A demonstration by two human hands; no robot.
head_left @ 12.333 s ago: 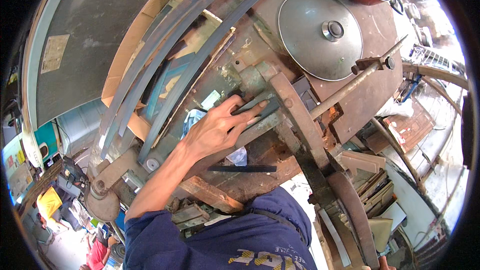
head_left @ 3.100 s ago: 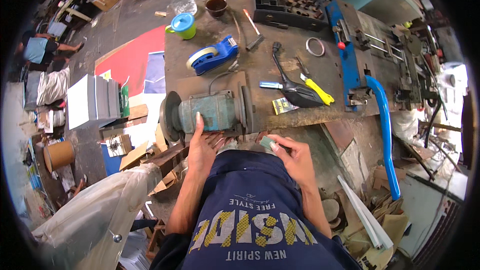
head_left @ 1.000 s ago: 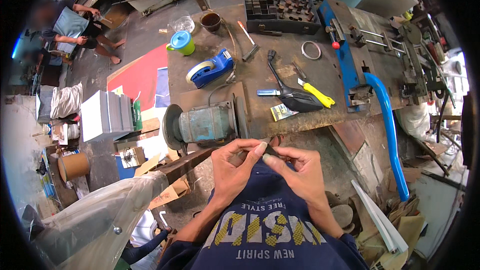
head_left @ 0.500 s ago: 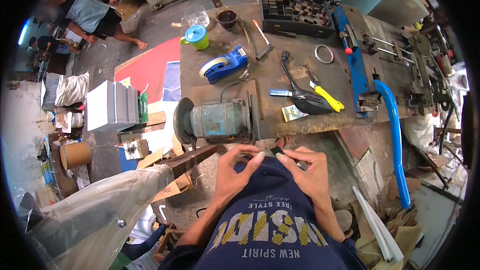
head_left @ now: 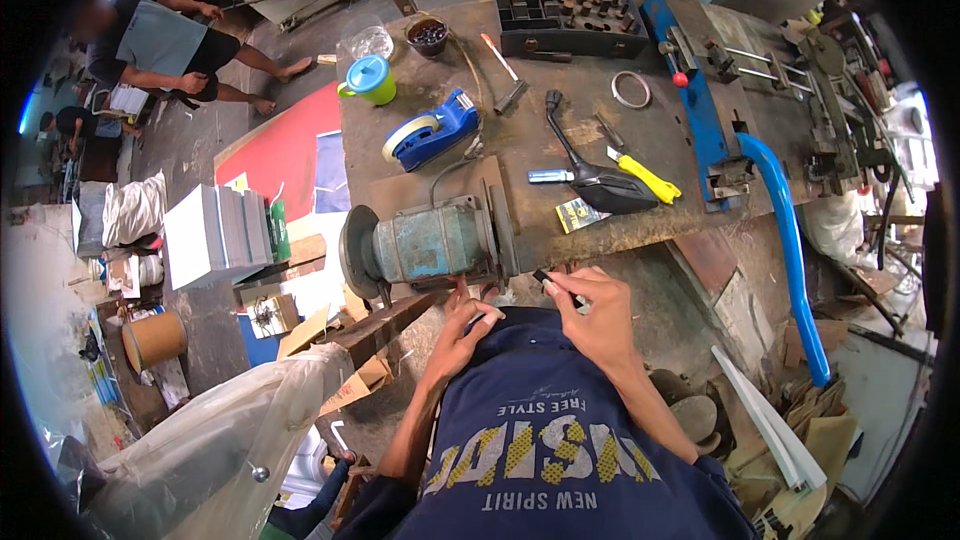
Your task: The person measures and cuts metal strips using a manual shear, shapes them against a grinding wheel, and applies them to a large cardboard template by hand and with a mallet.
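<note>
Pinches a small dark piece [head_left: 543, 278] between thumb and fingertips of the right hand [head_left: 597, 310], closing the gap down to its thickness. Holds it just past the near edge of the bench [head_left: 570, 80], to the right of the blue-green grinder [head_left: 425, 243], close by the right wheel [head_left: 503, 225] but seemingly apart. Slants its long axis, as far as visible, from lower right inside the grip to upper left, toward that wheel. Holds the left hand [head_left: 458, 332] lower and further left, in front of the grinder, with thumb and forefinger bent close together; cannot tell of anything gripped there. Leaves a plain gap from left fingertips to the piece, up and to the right, touching it with the right hand only.
</note>
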